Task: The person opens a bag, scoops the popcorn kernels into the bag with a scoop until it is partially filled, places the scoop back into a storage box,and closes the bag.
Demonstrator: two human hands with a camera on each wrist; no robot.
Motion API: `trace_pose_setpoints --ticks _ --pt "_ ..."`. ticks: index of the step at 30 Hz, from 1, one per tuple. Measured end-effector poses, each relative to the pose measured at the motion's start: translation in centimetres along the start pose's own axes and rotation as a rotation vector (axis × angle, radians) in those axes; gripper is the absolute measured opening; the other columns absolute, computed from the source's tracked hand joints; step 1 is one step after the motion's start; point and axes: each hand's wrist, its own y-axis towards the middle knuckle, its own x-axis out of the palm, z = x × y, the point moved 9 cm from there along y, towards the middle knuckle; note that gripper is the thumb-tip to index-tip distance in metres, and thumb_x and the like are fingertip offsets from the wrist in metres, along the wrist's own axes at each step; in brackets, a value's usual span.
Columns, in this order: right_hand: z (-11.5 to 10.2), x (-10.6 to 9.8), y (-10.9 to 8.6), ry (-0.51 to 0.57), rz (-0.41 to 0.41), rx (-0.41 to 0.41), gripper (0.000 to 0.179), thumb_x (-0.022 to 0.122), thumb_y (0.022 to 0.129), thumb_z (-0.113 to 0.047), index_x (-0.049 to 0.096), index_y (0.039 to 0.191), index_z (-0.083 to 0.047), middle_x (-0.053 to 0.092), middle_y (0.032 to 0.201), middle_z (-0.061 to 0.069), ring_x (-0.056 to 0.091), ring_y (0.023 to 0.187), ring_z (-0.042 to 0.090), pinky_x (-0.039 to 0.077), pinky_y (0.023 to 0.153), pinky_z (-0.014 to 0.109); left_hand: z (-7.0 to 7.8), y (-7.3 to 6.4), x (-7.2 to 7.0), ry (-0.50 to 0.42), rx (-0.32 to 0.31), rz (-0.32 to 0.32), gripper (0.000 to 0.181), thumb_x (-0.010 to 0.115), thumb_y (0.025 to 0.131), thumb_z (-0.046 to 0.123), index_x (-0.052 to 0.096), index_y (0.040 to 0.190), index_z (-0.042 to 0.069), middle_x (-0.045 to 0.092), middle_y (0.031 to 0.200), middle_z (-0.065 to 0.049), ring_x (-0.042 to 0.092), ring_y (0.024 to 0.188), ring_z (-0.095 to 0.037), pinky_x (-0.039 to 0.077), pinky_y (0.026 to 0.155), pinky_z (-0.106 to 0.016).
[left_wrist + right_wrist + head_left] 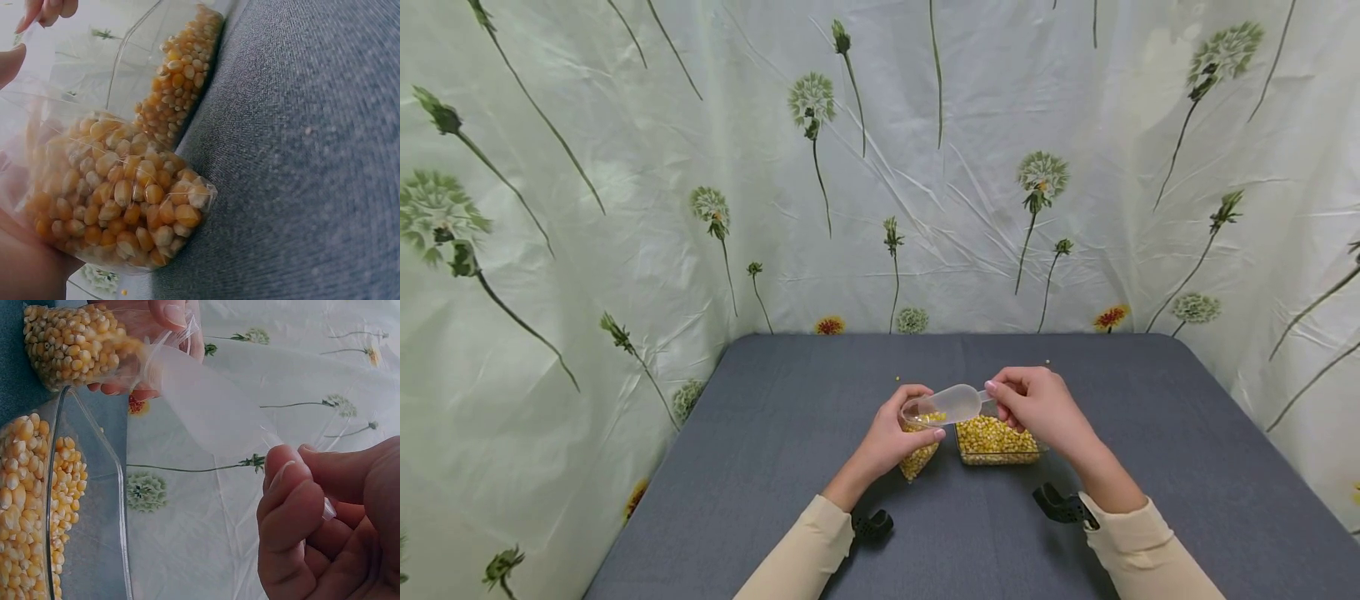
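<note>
A clear plastic bag (119, 194) of corn kernels hangs from my left hand (883, 437), whose thumb and fingers grip it near its mouth. Between thumb and fingers, my right hand (1037, 408) pinches the handle of a translucent scoop (957, 405). The scoop tilts down to the left with its lip at the bag's mouth, and kernels slide off it into the bag in the right wrist view. Beneath the right hand stands a clear rectangular container (122, 506) of corn kernels (996, 437).
A dark grey cloth covers the table (760, 467). A few loose kernels (897, 378) lie on it behind the hands. Behind the table hangs a white curtain (910, 167) with a dandelion print. Black straps with camera mounts (1060, 504) sit at both wrists.
</note>
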Motion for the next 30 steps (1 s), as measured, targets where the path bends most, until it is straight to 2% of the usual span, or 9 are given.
trace_pose_setpoints --ticks 4,7,11,14,22,24,26,28,30 --pt "-0.7 -0.1 -0.1 -0.053 0.034 -0.060 0.019 0.065 0.100 -0.024 0.071 0.089 -0.010 0.061 0.065 0.004 0.056 0.051 0.020 0.049 0.046 0.033 0.4 -0.1 0.0 0.014 -0.005 0.005 0.059 0.082 0.087 0.017 0.052 0.138 0.016 0.061 0.131 0.000 0.057 0.113 -0.023 0.052 0.083 -0.041" --pt "-1.2 -0.2 -0.2 -0.087 0.048 -0.090 0.018 0.065 0.101 -0.022 0.071 0.088 -0.011 0.061 0.065 0.003 0.054 0.049 0.018 0.047 0.044 0.031 1.5 -0.3 0.0 0.009 0.000 0.002 0.059 0.081 0.087 0.014 0.052 0.137 0.009 0.062 0.129 -0.002 0.058 0.110 -0.024 0.051 0.084 -0.043" --pt "-1.6 -0.2 -0.3 -0.116 0.060 -0.113 0.018 0.065 0.101 -0.022 0.071 0.088 -0.011 0.060 0.064 0.001 0.053 0.048 0.016 0.045 0.043 0.031 3.1 -0.8 0.0 0.002 0.017 0.004 0.056 0.081 0.087 0.013 0.052 0.135 0.008 0.064 0.126 -0.004 0.058 0.108 -0.023 0.051 0.084 -0.043" --pt "-1.7 -0.2 -0.3 -0.120 0.058 -0.118 0.017 0.066 0.100 -0.021 0.071 0.088 -0.010 0.060 0.063 0.001 0.052 0.048 0.016 0.045 0.042 0.031 3.4 -0.8 -0.1 0.008 0.027 0.012 0.055 0.080 0.087 0.013 0.053 0.134 0.010 0.063 0.127 -0.006 0.057 0.109 -0.024 0.051 0.084 -0.042" --pt "-2.0 -0.6 -0.7 -0.116 0.053 -0.121 0.016 0.066 0.100 -0.022 0.071 0.087 -0.014 0.061 0.063 0.005 0.051 0.046 0.017 0.043 0.041 0.031 2.1 -0.6 -0.1 -0.007 0.004 0.011 0.056 0.080 0.088 0.013 0.051 0.136 0.016 0.059 0.134 -0.002 0.057 0.114 -0.025 0.052 0.085 -0.041" --pt "-2.2 -0.9 -0.9 -0.121 0.061 -0.124 0.016 0.067 0.100 -0.021 0.070 0.085 -0.015 0.060 0.062 0.004 0.050 0.046 0.017 0.042 0.041 0.031 1.4 -0.4 -0.1 -0.007 0.014 0.002 0.058 0.081 0.088 0.016 0.050 0.138 0.014 0.059 0.133 -0.002 0.057 0.114 -0.024 0.052 0.084 -0.041" --pt "-2.5 -1.3 -1.1 -0.124 0.069 -0.125 0.016 0.067 0.099 -0.021 0.070 0.085 -0.017 0.060 0.062 0.004 0.051 0.047 0.017 0.044 0.048 0.032 0.8 -0.2 -0.1 -0.008 0.030 -0.007 0.061 0.081 0.088 0.020 0.049 0.139 0.014 0.061 0.131 0.000 0.058 0.113 -0.023 0.052 0.085 -0.041" --pt "-2.7 -1.9 -1.3 -0.114 0.075 -0.119 0.016 0.067 0.100 -0.023 0.069 0.084 -0.018 0.060 0.062 0.002 0.052 0.048 0.018 0.045 0.050 0.033 0.2 0.0 -0.1 -0.016 0.048 -0.012 0.060 0.082 0.087 0.023 0.050 0.138 0.017 0.063 0.127 0.001 0.060 0.111 -0.021 0.052 0.085 -0.042" --pt "-2.7 -2.5 -1.6 -0.098 0.084 -0.103 0.017 0.067 0.100 -0.026 0.070 0.086 -0.017 0.060 0.064 0.005 0.053 0.050 0.019 0.046 0.051 0.033 0.3 0.1 0.0 -0.018 0.065 -0.017 0.057 0.081 0.088 0.025 0.051 0.137 0.021 0.066 0.122 0.001 0.062 0.109 -0.020 0.050 0.086 -0.042"
